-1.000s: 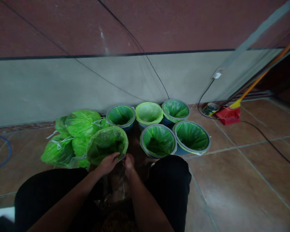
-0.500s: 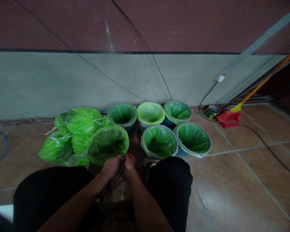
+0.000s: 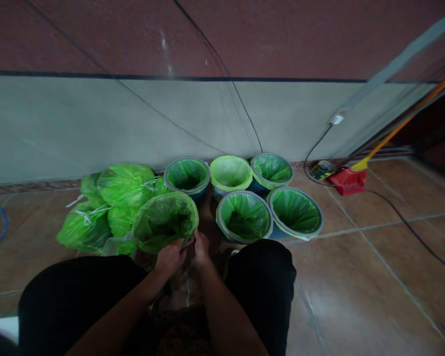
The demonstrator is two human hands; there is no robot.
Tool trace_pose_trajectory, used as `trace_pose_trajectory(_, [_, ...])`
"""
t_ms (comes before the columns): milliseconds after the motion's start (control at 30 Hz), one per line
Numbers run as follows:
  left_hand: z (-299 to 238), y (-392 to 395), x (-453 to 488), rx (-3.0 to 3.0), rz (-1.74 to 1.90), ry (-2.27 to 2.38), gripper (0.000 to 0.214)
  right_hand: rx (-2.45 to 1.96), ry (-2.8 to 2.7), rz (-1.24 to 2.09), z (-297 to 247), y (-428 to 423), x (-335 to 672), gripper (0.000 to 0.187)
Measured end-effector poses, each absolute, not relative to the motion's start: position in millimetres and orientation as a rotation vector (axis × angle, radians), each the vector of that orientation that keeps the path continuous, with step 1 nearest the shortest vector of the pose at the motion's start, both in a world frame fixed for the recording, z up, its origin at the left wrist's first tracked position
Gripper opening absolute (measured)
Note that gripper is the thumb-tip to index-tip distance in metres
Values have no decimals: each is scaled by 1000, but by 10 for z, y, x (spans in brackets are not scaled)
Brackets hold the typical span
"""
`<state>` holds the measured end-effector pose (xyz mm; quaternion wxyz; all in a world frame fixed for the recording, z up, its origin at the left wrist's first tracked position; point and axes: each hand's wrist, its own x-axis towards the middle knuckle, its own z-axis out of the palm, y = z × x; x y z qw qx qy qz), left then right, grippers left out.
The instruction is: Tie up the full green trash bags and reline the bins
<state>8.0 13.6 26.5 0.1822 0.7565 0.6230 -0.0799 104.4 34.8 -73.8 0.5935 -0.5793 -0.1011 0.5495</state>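
Between my knees stands a bin lined with a green plastic bag (image 3: 144,222), the bag folded out over its rim. My left hand (image 3: 171,257) is closed on the bag's edge at the near right side of the rim. Close beside it, my right hand (image 3: 200,247) pinches the same edge, its thumb up against the rim. The fingertips of both hands are partly hidden. Dark shadow fills the inside of the bag.
Several lined bins, among them a grey-rimmed bin (image 3: 244,217), stand ahead and right. Tied green bags (image 3: 126,185) are heaped left. A red dustpan (image 3: 348,181), a tin can (image 3: 323,170) and a black cable (image 3: 404,217) lie right; a blue hose (image 3: 3,222) lies far left.
My right hand has shifted slightly up along the bin's rim. My left hand stays at the bag's edge, moved only a little. The bins stand where they were.
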Motion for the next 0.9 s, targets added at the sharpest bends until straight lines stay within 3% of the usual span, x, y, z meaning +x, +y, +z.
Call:
trace_pose_trajectory(267, [356,177,24,2148,-415,1740,37,-1389,-58,1256,-663,383,1041,14])
trace_pose_trajectory(900, [365,167,32,2137,-438,1747,32,-1189,71,1374,-595,431,1008,17])
